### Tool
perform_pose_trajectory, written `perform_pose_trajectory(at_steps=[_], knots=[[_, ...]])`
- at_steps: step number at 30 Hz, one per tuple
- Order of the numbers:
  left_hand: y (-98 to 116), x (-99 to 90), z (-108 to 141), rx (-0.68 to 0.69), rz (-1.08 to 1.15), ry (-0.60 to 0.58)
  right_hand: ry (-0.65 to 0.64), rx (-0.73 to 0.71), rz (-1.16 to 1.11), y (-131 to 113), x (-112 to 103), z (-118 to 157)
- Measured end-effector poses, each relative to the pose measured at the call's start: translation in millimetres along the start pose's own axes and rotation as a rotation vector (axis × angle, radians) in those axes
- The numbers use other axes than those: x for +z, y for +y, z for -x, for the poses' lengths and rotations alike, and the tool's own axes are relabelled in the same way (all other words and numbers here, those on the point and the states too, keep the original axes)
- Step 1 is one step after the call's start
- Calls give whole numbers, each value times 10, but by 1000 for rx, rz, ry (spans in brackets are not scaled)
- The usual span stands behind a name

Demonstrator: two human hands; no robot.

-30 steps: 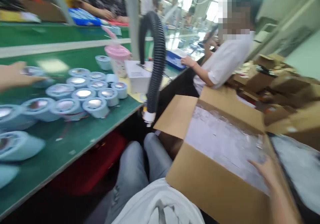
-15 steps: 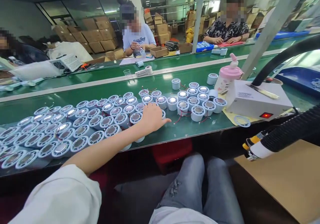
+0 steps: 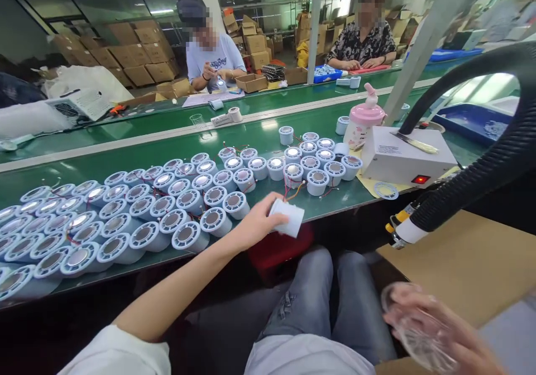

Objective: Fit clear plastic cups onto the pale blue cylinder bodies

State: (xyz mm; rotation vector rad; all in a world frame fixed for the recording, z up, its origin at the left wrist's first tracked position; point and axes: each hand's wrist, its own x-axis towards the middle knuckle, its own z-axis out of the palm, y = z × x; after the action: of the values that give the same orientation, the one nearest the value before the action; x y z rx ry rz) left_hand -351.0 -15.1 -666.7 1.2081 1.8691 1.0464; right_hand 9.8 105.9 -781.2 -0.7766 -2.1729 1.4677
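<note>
My left hand is closed around a light blue cylindrical housing, tilted on its side above the bench's front edge. Red and orange wires come out near its top. Low at the right, my right hand grips a clear ribbed plastic cover, partly blurred. Rows of similar blue housings with round metallic discs on top stand on the green bench to the left. A smaller cluster of housings stands beyond my left hand.
A white box with a lit red switch stands at the right, with a pink-lidded cup beside it. A black flexible hose arches down to a nozzle. Cardboard lies at lower right. Two people work across the bench.
My left hand has lifted a blue housing from the bench and drawn it toward me. My right hand has come into view with the clear plastic cover. The view has shifted slightly.
</note>
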Motion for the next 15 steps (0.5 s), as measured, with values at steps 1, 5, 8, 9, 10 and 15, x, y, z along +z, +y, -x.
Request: perform_pose_trajectory(at_steps=[1, 5, 8, 9, 10, 15], knots=[[-30, 107, 15, -30, 102, -105, -30, -98, -15, -143, 104, -37], [-144, 553, 19, -116, 291, -463, -6, -440, 489, -712, 436, -344], [-122, 726, 28, -85, 314, -625, 121, -493, 765, -883, 525, -530], [-94, 741, 36, -26, 264, -637, 124, -458, 793, -889, 529, -556], [-63, 742, 45, 51, 184, -618, 106, -411, 788, -883, 527, -565], [2, 737, 114, 299, -67, -353, -40, -170, 443, -852, 495, -494]])
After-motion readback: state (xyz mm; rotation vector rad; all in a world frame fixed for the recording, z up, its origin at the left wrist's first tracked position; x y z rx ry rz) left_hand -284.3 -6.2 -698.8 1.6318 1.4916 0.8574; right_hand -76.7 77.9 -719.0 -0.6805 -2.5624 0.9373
